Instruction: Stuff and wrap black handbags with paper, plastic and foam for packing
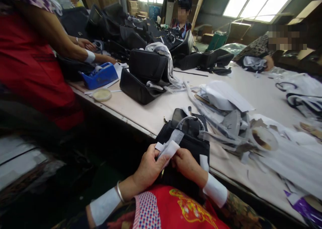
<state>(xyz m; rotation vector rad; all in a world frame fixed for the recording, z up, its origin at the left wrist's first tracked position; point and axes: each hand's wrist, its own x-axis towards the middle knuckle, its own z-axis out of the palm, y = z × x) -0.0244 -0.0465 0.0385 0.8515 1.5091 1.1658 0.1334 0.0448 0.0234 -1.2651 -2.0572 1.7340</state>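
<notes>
A black bag (186, 143) lies at the table's near edge, partly over it, against my red apron. My left hand (150, 162) is closed on a strip of white wrapping (171, 149) above the bag, thumb pressed on it. At the strip's right side, my right hand (185, 162) has its fingers curled together, and they pinch the strip's edge. A clear-wrapped handle (192, 119) arches over the bag's top. Another white piece (203, 162) pokes out beside my right wrist. My palms and the bag's lower part are hidden.
Black bags (148, 66) stand further along the table (141, 111), with more piled behind. A blue tape dispenser (100, 75) and a tape roll (102, 95) sit left. White paper (223, 93) and plastic scraps lie right, near a purple packet (302, 205). Co-workers stand around the table.
</notes>
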